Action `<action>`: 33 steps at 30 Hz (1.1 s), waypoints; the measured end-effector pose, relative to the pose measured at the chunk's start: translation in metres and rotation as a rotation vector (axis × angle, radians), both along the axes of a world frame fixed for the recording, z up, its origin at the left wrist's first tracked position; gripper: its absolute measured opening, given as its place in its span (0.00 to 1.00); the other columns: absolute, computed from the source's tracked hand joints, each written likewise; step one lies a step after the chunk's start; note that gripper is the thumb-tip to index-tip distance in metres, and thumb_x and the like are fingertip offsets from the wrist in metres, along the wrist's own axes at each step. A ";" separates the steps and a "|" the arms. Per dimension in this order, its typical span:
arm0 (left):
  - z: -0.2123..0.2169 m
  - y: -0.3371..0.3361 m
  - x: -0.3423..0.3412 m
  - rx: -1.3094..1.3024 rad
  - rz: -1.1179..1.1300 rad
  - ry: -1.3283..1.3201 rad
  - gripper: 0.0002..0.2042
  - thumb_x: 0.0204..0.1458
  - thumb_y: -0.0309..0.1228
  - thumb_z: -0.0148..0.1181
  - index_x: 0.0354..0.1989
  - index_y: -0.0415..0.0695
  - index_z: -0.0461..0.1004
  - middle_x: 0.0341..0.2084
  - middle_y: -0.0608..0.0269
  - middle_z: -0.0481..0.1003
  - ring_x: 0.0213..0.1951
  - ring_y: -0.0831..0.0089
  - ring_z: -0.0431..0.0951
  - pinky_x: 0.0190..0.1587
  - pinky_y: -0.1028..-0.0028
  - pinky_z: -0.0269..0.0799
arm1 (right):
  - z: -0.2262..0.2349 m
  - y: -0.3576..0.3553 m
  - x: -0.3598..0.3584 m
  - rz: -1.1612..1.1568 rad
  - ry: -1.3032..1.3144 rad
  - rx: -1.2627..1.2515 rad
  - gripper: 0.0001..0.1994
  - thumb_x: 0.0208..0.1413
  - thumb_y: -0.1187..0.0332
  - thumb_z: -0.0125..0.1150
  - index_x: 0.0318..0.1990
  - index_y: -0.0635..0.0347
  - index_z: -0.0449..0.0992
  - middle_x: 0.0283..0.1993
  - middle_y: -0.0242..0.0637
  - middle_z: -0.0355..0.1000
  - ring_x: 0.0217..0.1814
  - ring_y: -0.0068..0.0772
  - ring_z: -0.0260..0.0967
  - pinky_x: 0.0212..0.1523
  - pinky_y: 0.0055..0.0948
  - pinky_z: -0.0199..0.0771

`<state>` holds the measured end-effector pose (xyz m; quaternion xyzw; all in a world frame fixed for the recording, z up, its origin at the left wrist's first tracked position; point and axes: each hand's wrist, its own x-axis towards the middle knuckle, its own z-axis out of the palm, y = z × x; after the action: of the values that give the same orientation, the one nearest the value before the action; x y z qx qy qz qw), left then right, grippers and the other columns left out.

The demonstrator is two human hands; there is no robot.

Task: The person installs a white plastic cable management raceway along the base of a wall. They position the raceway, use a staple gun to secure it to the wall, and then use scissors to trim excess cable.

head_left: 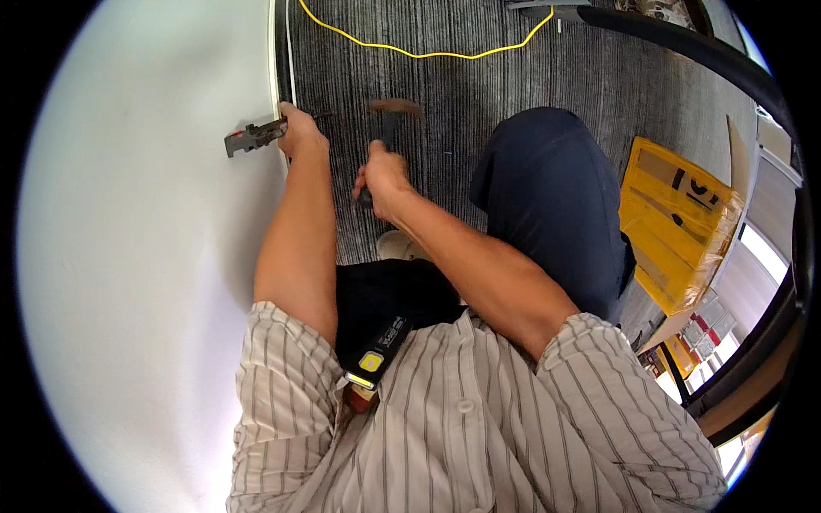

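Note:
My left hand is closed around a dark grey metal tool. Its notched, stepped end, with a spot of red, sticks out to the left in front of the white wall; its exact kind is unclear, and my fingers cover its middle. To the right, my right hand grips a hammer by its dark handle. The brownish head of the hammer is up at the far end, slightly blurred, apart from the metal tool. A narrow white strip runs along the foot of the wall near my left hand.
Grey striped carpet covers the floor. A yellow cord curves across the far side. My bent knee rises at right, beside a yellow taped box. A small lit work light hangs at my chest. Black curved bars cross the far right.

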<state>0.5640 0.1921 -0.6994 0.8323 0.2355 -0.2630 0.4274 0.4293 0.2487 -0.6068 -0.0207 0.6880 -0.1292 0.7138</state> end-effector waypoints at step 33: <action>0.009 -0.004 0.006 -0.083 0.046 0.013 0.35 0.51 0.53 0.60 0.53 0.30 0.69 0.53 0.45 0.72 0.52 0.55 0.73 0.57 0.62 0.68 | -0.006 -0.001 0.016 0.150 -0.172 0.012 0.21 0.66 0.54 0.42 0.33 0.65 0.65 0.24 0.39 0.63 0.18 0.34 0.61 0.16 0.39 0.66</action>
<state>0.5702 0.1884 -0.6899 0.8064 0.2460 -0.2680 0.4661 0.4452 0.2476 -0.6128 -0.0567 0.6217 -0.0723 0.7778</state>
